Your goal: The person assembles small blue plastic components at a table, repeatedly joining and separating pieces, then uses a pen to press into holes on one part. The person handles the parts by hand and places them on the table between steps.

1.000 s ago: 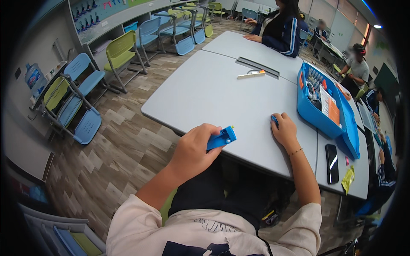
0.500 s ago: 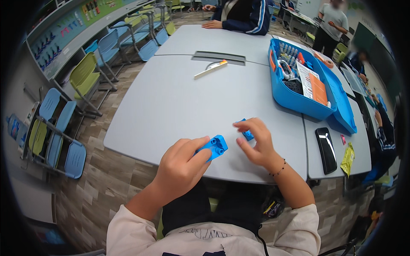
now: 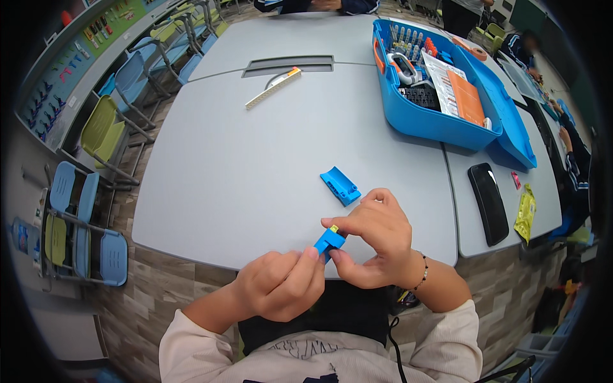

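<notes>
A pale grey table (image 3: 191, 172) is spreading ahead of the grip (image 3: 328, 241), and a dark grey inset panel (image 3: 290, 64) is lying in its top, well beyond the grip. A second table (image 3: 543, 191) is adjoining it to the right. Left of the grip, a green chair (image 3: 103, 127) and a blue chair (image 3: 113, 258) are standing on the brown-grey plank-patterned floor (image 3: 159, 293). Farther left, a grey ledge (image 3: 96, 73) is running beneath a green-and-blue board (image 3: 124, 25). A dark panel (image 3: 543, 38) is rising far off, ahead and right.
</notes>
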`<state>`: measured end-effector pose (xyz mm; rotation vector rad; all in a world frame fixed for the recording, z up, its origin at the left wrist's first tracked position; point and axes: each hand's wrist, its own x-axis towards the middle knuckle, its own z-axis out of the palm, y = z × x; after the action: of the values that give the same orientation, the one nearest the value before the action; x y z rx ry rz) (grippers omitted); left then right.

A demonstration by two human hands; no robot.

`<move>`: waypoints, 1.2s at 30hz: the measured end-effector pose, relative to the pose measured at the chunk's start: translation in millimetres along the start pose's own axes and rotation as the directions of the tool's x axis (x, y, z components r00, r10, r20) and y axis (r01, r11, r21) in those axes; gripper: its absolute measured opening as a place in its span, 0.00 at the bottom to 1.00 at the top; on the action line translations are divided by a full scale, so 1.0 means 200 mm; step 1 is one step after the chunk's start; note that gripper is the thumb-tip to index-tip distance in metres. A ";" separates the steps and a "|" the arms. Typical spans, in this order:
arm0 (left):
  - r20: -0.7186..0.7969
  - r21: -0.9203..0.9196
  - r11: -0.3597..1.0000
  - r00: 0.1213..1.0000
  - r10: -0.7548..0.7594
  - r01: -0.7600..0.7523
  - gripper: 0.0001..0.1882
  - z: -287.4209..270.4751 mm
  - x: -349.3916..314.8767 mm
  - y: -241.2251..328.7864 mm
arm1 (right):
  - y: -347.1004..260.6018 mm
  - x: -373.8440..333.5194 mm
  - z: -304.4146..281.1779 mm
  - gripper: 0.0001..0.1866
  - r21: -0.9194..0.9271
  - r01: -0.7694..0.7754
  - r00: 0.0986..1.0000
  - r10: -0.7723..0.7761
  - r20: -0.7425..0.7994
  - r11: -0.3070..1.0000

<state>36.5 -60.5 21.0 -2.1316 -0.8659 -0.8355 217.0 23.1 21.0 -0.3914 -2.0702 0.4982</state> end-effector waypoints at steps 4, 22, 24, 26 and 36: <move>0.002 -0.013 1.000 1.000 0.013 -0.013 0.03 0.01 0.01 0.02 | -0.01 0.00 -0.02 0.17 -0.073 0.016 0.999 -0.019 -0.037 0.997; 0.042 -0.047 0.999 0.999 0.015 -0.013 0.04 -0.03 0.05 0.05 | -0.02 -0.03 0.02 0.13 -0.029 0.018 1.000 -0.019 -0.018 0.999; 0.043 -0.067 0.998 0.999 0.005 -0.002 0.05 -0.03 0.04 0.06 | -0.01 -0.03 0.02 0.12 0.003 -0.008 1.000 0.008 0.007 1.000; 0.050 -0.135 0.990 0.998 -0.037 0.043 0.07 -0.03 0.02 0.06 | -0.01 -0.03 0.02 0.12 0.021 -0.031 0.999 0.031 0.009 0.999; 0.423 -0.700 0.262 0.681 -0.598 0.665 0.31 0.04 -0.06 0.08 | 0.04 -0.05 0.07 0.11 -0.038 -0.081 0.997 0.080 -0.022 0.996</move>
<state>44.4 -67.0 0.8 -2.5728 -1.7070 -1.9253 211.8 23.2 3.0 -0.5025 -2.0528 0.5006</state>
